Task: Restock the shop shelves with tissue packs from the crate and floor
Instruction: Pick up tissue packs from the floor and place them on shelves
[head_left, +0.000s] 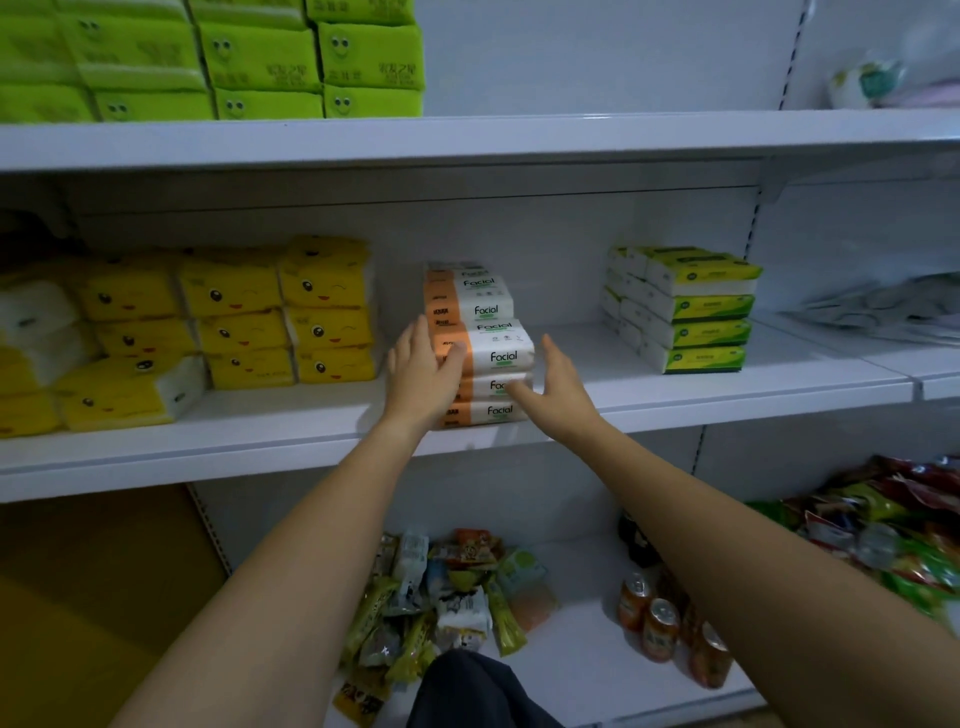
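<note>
The left hand (423, 371) presses flat, fingers straight, on the orange left end of the stack of orange-and-white plastic-wrapped tissue packs (503, 358) (long axis left-right, on the white metal shelf (260, 431)); the right hand (558, 387), fingers spread, touches the stack's right front.

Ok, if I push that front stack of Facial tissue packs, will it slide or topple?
Likely slides unevenly: the front stack is three loose packs, already slightly misaligned. Soft wrapping probably dents under the left hand and right hand. The smooth shelf should offer little grip.
</note>
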